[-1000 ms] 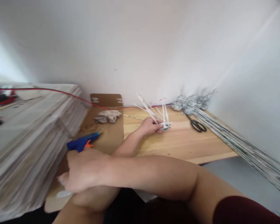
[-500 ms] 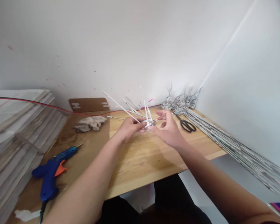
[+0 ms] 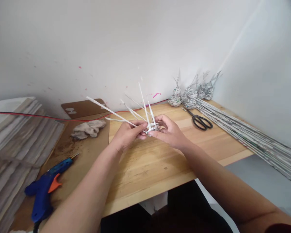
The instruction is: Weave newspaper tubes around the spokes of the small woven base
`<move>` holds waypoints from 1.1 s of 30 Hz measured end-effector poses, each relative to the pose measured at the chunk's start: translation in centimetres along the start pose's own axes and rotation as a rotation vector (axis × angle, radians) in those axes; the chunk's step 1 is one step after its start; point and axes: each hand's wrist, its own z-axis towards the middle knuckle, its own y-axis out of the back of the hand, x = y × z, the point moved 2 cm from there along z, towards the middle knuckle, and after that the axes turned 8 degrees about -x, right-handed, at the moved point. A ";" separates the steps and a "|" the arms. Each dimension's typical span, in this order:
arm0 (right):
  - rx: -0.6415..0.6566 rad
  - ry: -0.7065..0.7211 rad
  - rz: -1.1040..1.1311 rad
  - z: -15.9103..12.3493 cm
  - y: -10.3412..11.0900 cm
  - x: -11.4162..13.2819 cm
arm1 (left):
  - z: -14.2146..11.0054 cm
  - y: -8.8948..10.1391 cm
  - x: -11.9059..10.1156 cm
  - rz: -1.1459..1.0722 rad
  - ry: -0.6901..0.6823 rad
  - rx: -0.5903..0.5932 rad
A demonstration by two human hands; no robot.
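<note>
Between my two hands, above the wooden board, is a small round weaving of rolled newspaper [image 3: 152,128], with several white paper tubes sticking up and out to the left from it. My left hand [image 3: 129,132] pinches its left side between thumb and fingers. On the right side my right hand [image 3: 170,131] has its thumb at the near edge and its curled fingers around the back. My fingers hide part of the woven base.
A blue glue gun [image 3: 47,187] lies on brown cardboard at left, near a crumpled cloth [image 3: 87,128] and stacked newspapers [image 3: 16,158]. Black scissors [image 3: 200,121], woven paper pieces [image 3: 190,97] and a bundle of paper tubes [image 3: 247,139] are at right. A red-black cord [image 3: 50,117] runs along the wall.
My right hand's raised, spread fingers have closed in around the right side of the weaving. The left hand keeps its pinch. The whole view has shifted slightly.
</note>
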 end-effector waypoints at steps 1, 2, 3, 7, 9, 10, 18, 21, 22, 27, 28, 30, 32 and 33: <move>0.001 0.002 0.007 0.0 0.0 0.0 | 0.0 0.0 0.0 -0.005 0.009 -0.004; 0.006 0.003 0.005 0.0 0.0 0.1 | -0.1 -0.1 0.1 -0.008 0.021 -0.004; 0.011 0.000 -0.005 0.0 0.0 0.1 | -0.1 -0.1 0.1 -0.009 0.032 0.000; 0.001 -0.033 -0.052 -0.1 -0.1 0.2 | -0.2 -0.2 0.2 -0.038 0.053 0.011; 0.000 -0.031 -0.038 -0.2 -0.2 0.2 | -0.1 -0.2 0.3 -0.058 0.063 0.012; 0.004 -0.025 -0.028 -0.2 -0.2 0.2 | -0.1 -0.2 0.3 -0.062 0.068 0.012; -0.007 -0.005 -0.001 -0.2 -0.3 -0.2 | -0.1 -0.2 0.3 -0.015 0.067 0.007; -0.018 0.004 0.018 -0.1 -0.4 -0.7 | -0.2 -0.1 0.2 -0.021 0.080 -0.003; -0.018 0.002 0.026 -0.1 -0.5 -0.8 | -0.2 -0.1 0.1 -0.027 0.083 -0.005; -0.018 -0.016 0.024 0.0 -0.5 -1.1 | -0.3 -0.1 0.0 -0.056 0.083 -0.002; -0.016 -0.014 0.014 0.0 -0.5 -1.1 | -0.3 -0.1 0.0 -0.058 0.082 -0.003; -0.010 -0.002 -0.008 0.1 -0.5 -1.0 | -0.3 -0.1 0.0 -0.061 0.081 -0.001; -0.005 0.011 -0.022 0.2 -0.5 -0.9 | -0.3 -0.1 0.0 -0.066 0.084 0.006; -0.003 0.014 -0.022 0.2 -0.5 -0.8 | -0.3 -0.2 0.0 -0.067 0.085 0.009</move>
